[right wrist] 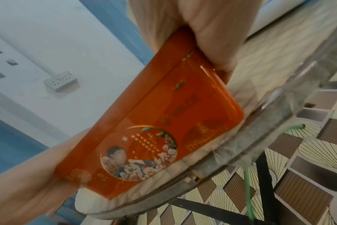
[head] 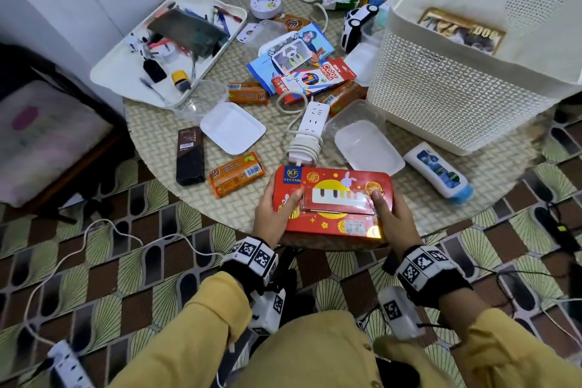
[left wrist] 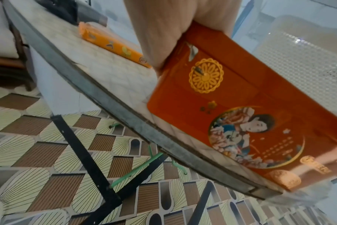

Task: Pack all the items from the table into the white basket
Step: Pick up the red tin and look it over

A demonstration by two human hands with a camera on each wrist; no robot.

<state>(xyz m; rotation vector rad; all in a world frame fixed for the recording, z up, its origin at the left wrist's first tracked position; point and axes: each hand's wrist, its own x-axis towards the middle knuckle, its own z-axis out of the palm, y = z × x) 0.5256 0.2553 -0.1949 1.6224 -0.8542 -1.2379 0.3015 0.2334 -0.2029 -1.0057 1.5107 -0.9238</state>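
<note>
Between the left hand (head: 273, 212) and the right hand (head: 393, 218), both wrapped round its ends, the red tin (head: 333, 203) sits at the table (head: 472, 198) edge, and could slip and fall before reaching the white basket (head: 453, 98).

"KEE FUN" (red tin (head: 330, 198)), "Color Pencils" box (head: 315, 77)

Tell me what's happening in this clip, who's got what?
A person grips a red tin box at the near edge of the round table, left hand on one end, right hand on the other. The white basket stands on the table's far right with one pictured box already inside. Most items, such as a power strip, colour pencils and a white bottle, remain unpacked.
</note>
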